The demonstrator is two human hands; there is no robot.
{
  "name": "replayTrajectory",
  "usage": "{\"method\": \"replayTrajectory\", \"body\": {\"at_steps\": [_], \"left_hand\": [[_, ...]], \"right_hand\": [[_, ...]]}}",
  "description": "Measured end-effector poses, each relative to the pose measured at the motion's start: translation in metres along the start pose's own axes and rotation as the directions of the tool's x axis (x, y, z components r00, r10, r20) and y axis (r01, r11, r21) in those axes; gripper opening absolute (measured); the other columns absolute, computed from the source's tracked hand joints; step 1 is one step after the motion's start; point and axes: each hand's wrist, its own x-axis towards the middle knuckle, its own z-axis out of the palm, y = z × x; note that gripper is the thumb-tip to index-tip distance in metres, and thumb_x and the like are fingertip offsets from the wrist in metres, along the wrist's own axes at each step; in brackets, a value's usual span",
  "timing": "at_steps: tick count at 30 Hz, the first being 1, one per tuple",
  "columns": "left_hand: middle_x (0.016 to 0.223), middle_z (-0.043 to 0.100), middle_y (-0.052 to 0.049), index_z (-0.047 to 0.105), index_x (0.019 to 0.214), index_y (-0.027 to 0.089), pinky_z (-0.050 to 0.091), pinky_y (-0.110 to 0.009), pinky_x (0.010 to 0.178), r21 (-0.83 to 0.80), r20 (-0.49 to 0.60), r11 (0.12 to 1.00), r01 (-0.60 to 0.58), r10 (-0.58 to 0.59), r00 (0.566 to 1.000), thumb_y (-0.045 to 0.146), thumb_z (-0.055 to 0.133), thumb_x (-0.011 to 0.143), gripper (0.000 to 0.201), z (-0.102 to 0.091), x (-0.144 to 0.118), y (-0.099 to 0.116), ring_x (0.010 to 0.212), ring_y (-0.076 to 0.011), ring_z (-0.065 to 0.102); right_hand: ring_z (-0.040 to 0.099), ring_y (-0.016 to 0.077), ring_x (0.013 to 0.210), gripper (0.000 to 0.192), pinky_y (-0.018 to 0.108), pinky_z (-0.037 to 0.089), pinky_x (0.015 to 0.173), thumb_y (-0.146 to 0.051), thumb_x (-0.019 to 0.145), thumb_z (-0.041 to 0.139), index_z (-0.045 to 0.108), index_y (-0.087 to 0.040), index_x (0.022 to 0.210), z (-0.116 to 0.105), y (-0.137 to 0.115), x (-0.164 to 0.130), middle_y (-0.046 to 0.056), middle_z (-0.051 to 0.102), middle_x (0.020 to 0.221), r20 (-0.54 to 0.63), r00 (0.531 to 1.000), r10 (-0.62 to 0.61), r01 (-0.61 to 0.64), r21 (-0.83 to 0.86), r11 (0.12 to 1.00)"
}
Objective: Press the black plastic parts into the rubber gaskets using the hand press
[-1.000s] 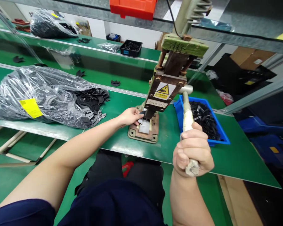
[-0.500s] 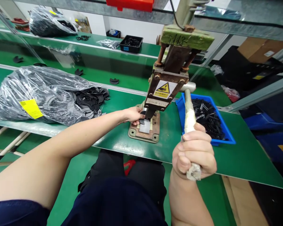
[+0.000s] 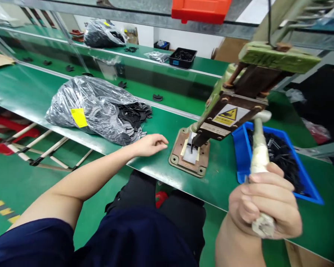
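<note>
My right hand (image 3: 267, 204) is wrapped round the pale, tape-covered lever (image 3: 259, 154) of a green and brown hand press (image 3: 225, 115). The press's metal base (image 3: 174, 159) stands on the green table, with a small dark piece (image 3: 191, 146) under its ram; I cannot make out that piece's shape. My left hand (image 3: 151, 144) hovers left of the base, apart from it, fingers loosely stretched and nothing visible in them. Close behind that hand, black and grey curved pieces (image 3: 133, 116) spill from a clear plastic bag (image 3: 86, 105) with a yellow label.
To the right of the press sits a blue bin (image 3: 242, 163) of black parts. Beyond the table runs a green surface with scattered curved pieces (image 3: 157, 98). A black tray (image 3: 183, 58) and another filled bag (image 3: 102, 34) stand further back. A red bin (image 3: 200, 9) is overhead.
My left hand has come away from the press base, moving left, and its fingers have loosened. My right hand still grips the lever. The view has turned left.
</note>
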Motion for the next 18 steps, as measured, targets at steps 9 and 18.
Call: {"method": "replayTrajectory", "body": {"at_steps": [9, 18], "left_hand": [[0.11, 0.067, -0.015, 0.075, 0.103, 0.022, 0.051, -0.046, 0.089, 0.807, -0.112, 0.575, 0.135, -0.075, 0.991, 0.052, 0.078, 0.086, 0.034, -0.09, -0.067, -0.068, 0.109, -0.0369, 0.064], [0.123, 0.066, -0.017, 0.073, 0.118, 0.019, 0.048, -0.045, 0.097, 0.826, -0.099, 0.55, 0.125, -0.076, 0.992, 0.048, 0.072, 0.094, 0.037, -0.071, -0.036, -0.068, 0.118, -0.0358, 0.06]], "right_hand": [[0.057, 0.0113, 0.05, 0.07, 0.046, 0.062, 0.077, -0.055, 0.078, 0.08, 0.026, -0.02, 0.051, 0.018, 0.028, -0.004, -0.008, 0.043, 0.042, -0.246, 0.955, -0.163, 0.183, 0.059, 0.981], [0.061, 0.0129, 0.054, 0.061, 0.05, 0.064, 0.083, -0.051, 0.081, 0.079, 0.036, -0.022, 0.049, 0.011, 0.018, 0.002, -0.005, 0.054, 0.047, -0.148, 0.977, -0.156, 0.161, 0.025, 0.987]]}}
